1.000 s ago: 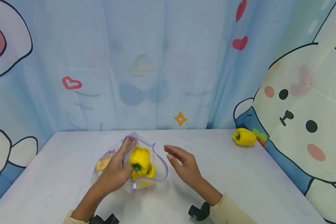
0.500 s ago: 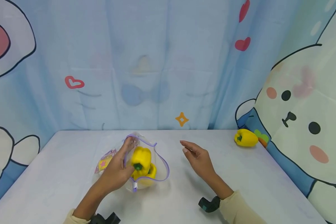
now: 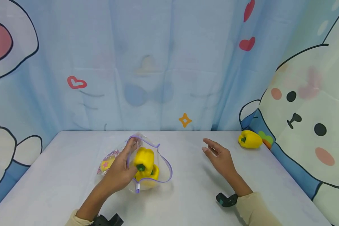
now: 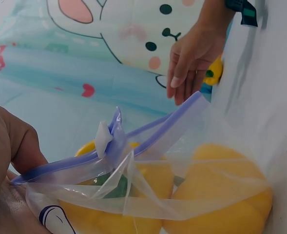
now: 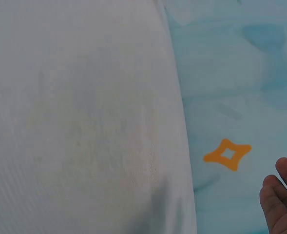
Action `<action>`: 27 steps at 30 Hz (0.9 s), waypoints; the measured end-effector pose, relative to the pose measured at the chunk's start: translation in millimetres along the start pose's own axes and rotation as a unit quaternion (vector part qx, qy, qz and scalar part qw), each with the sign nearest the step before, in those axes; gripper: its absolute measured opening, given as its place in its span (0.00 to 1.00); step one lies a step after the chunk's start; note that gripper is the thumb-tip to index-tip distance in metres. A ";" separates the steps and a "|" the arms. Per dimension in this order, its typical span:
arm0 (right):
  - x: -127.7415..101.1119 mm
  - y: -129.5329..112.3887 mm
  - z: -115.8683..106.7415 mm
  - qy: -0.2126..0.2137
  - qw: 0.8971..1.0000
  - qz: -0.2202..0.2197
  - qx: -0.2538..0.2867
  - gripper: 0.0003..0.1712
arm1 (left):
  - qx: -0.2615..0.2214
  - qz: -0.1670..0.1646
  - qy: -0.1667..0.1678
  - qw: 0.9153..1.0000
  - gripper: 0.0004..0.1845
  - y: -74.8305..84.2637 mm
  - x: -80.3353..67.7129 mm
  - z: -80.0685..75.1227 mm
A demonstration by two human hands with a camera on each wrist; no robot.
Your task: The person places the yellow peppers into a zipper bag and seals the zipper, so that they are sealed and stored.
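- Two yellow peppers [image 3: 144, 163] sit inside a clear zip bag [image 3: 147, 163] with a purple seal strip, which lies on the white table [image 3: 59, 175] left of centre.
- The left hand [image 3: 119, 171] holds the bag's near left rim, fingers curled over the purple strip and thumb close to the upper pepper's green stem, so the mouth stands wide open.
- In the left wrist view the seal strip [image 4: 148, 141] runs across the frame with its white slider tab [image 4: 103, 138] standing up, and the yellow peppers show through the plastic below it.
- The right hand [image 3: 220, 157] hovers over the table, well apart from the bag to its right, fingers relaxed and lightly spread, holding nothing.
- A third yellow pepper [image 3: 250, 139] lies on its side at the table's far right edge, just beside the cartoon rabbit backdrop [image 3: 305, 103], beyond the right hand and not touched by it.
- The right wrist view shows only bare table, the blue curtain with an orange star [image 5: 227, 154], and fingertips [image 5: 282, 197] at the lower right corner.
- A small pink and yellow printed patch [image 3: 107, 160] shows on the bag behind the left hand.
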State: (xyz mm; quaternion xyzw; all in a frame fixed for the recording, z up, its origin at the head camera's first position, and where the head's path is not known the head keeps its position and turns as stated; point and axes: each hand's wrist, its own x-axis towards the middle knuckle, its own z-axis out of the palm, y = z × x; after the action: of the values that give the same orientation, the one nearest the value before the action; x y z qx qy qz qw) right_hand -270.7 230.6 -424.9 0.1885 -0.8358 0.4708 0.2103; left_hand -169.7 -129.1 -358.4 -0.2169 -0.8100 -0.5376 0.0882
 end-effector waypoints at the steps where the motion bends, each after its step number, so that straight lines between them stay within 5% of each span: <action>1: 1.4 5.6 -3.4 0.009 1.000 0.004 -0.005 0.24 | 0.000 0.000 0.001 1.000 0.47 -0.3 0.2 0.1; 8: 13.0 41.7 -29.6 0.056 0.996 0.066 -0.025 0.28 | 0.005 0.000 0.006 1.000 0.47 -0.7 0.4 1.3; 16: 33.2 127.7 -59.4 0.100 0.981 0.104 -0.131 0.36 | 0.011 -0.001 0.006 1.000 0.48 0.3 0.2 0.7; 27: 37.1 70.0 -105.7 0.119 0.962 0.211 -0.128 0.35 | 0.001 -0.010 0.003 1.000 0.48 0.3 0.7 0.8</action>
State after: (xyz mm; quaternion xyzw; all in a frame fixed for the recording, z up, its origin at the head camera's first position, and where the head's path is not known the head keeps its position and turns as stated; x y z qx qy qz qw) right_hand -319.4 351.8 -405.3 -0.0778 -0.8791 0.4122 0.2262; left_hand -170.2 -128.0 -358.2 -0.2076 -0.8125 -0.5379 0.0856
